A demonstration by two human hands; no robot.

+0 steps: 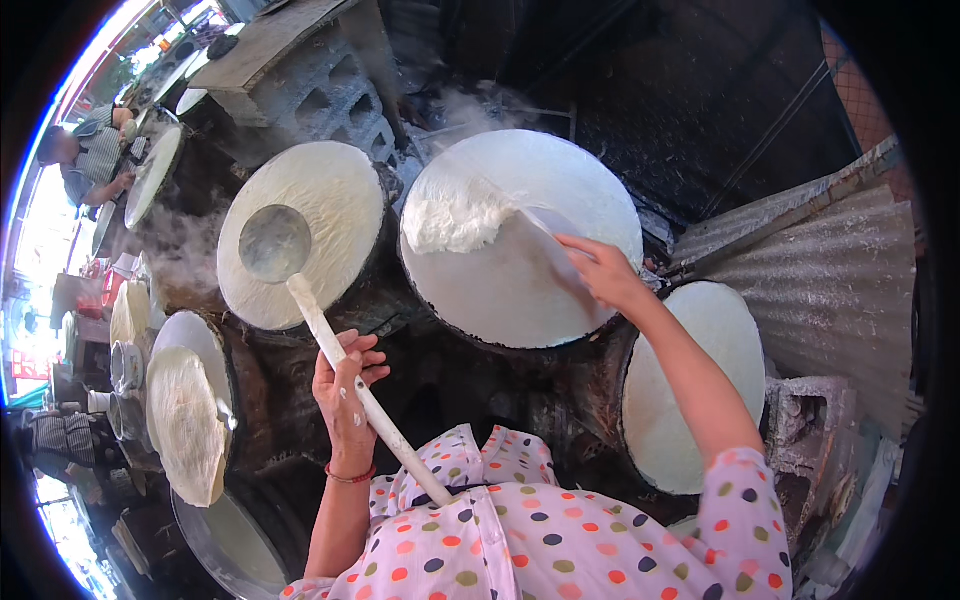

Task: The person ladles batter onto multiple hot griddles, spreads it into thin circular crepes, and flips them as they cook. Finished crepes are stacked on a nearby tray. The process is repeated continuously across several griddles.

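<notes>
My left hand [350, 395] is closed on the long white handle of a ladle [402, 440]. The ladle's round grey metal head lies over the pale batter sheet [345, 190] on the left griddle, and the handle's lower end reaches my spotted shirt. My right hand [603, 275] grips a thin, pale scraper [540, 222] over the large round griddle [480, 300] in the middle. At the scraper's tip lies a bunched heap of white batter [455, 215]. Behind it the griddle's far side is white, while the near side shows bare grey metal. Part of the scraper is blurred.
Another coated round griddle [690, 390] stands under my right forearm. At the left, a pale flat sheet [185, 430] hangs over a smaller pan's edge. Concrete blocks [325, 100] stand behind, corrugated metal [810, 240] at right. Steam rises. Another person [95, 150] works at far left.
</notes>
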